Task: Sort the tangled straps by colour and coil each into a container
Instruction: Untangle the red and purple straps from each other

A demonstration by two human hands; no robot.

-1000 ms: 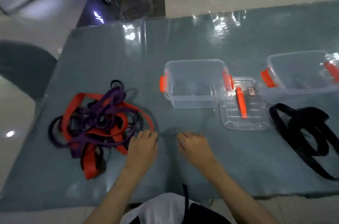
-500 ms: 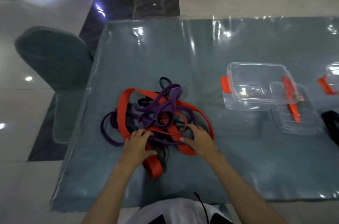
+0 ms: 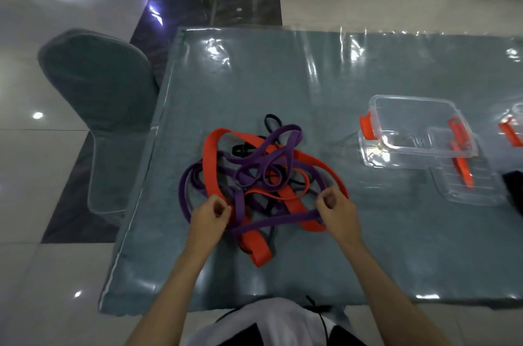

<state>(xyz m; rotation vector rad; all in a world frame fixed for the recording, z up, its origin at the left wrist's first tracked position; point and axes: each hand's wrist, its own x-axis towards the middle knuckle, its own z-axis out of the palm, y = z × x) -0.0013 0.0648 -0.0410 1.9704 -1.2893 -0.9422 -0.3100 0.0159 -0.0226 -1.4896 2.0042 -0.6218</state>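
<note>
A tangle of straps lies on the table in front of me: wide orange straps (image 3: 210,158), purple straps (image 3: 271,147) and thin black straps (image 3: 272,120) woven through one another. My left hand (image 3: 209,214) has its fingers curled at the pile's near left edge and pinches a purple strap there. My right hand (image 3: 338,211) grips the other end of a purple length (image 3: 277,222) stretched between the two hands. A clear container with orange clips (image 3: 413,124) stands open to the right.
A clear lid with an orange handle (image 3: 469,178) lies beside the container. A second container's orange clip (image 3: 510,133) and a black strap pile (image 3: 513,184) show at the right edge. A grey chair (image 3: 99,96) stands left of the blue-grey table (image 3: 283,76).
Both hands went from lying flat on the pile to curling their fingers round a purple strap. The view shifted left, carrying the containers toward the right edge.
</note>
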